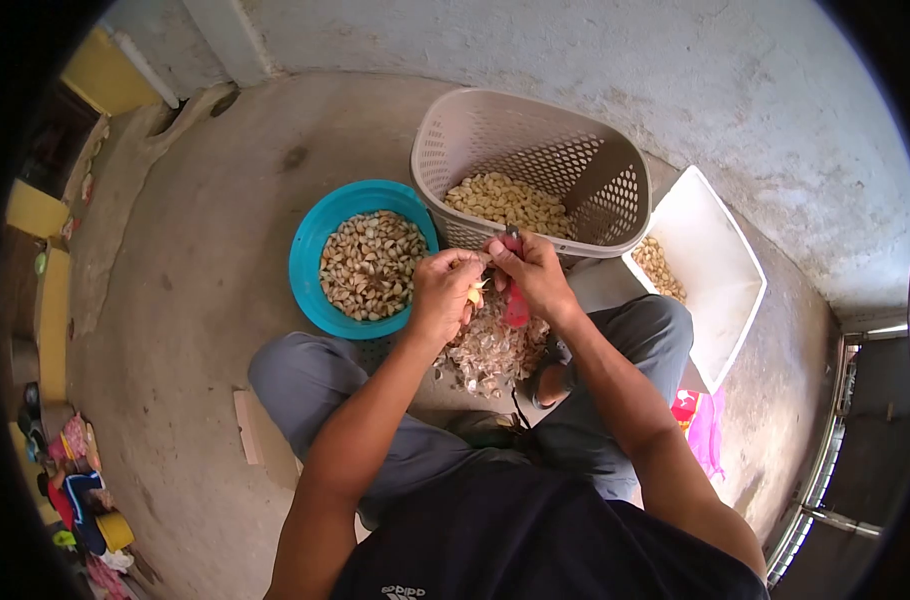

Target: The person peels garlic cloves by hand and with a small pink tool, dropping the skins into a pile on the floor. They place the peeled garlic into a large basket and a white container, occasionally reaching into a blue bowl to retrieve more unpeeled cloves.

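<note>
My left hand (445, 298) is closed on a pale yellow garlic clove (474, 294), pinched at the fingertips. Close beside it, my right hand (537, 278) grips a red-handled knife (517, 307); its blade cannot be made out clearly. The fingers of both hands nearly meet above a heap of papery garlic skins (490, 350) on the floor between my legs. Unpeeled cloves (373, 265) fill much of the blue basin (303, 262) at the left. Pale peeled cloves (510, 203) cover the bottom of the beige perforated basket (445, 130) just beyond my hands.
Leaning at the right, a white container (713, 270) holds more cloves (659, 268). A pink bag (708, 425) lies near my right knee, and a piece of cardboard (260, 430) by my left. Behind the basket stands a wall (575, 60). Colourful clutter (85, 500) lines the far left.
</note>
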Available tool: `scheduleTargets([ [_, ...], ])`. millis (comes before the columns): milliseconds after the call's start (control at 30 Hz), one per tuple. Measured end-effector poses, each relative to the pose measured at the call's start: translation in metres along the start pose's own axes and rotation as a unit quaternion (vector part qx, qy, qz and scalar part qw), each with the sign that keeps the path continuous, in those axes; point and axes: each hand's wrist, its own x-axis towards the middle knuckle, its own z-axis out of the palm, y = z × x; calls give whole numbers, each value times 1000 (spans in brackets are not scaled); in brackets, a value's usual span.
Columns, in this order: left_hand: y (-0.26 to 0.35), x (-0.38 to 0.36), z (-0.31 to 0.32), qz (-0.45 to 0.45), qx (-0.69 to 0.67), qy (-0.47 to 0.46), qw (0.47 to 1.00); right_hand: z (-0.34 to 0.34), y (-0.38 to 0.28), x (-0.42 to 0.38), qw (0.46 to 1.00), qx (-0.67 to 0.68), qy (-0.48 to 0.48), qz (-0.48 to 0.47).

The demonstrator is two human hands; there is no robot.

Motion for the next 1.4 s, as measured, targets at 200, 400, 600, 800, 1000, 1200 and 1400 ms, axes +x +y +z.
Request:
scheduleTargets([
  [200, 1, -1, 0, -22, -30, -37, 999, -15, -4, 1, 990, 97, -82, 67],
  [400, 7, 5, -7, -82, -135, -88, 984, -24, -10, 3, 977, 172, -92, 89],
  [600, 11, 5, -11, -72, -123, -98, 985, -54, -41, 0, 988, 121, -71, 58],
  [800, 14, -7, 1, -39, 97, -126, 986, -84, -54, -10, 943, 287, -158, -54],
  [1000, -14, 3, 8, -19, 151, -108, 982, -78, -51, 9, 976, -125, 153, -89],
  [1200, -7, 13, 1, -131, -91, -97, 982, -50, -41, -12, 962, -250, -54, -94],
  [1400, -14, 17, -6, -129, -127, -51, 982, -4, -26, -21, 925, -298, -94, -217],
])
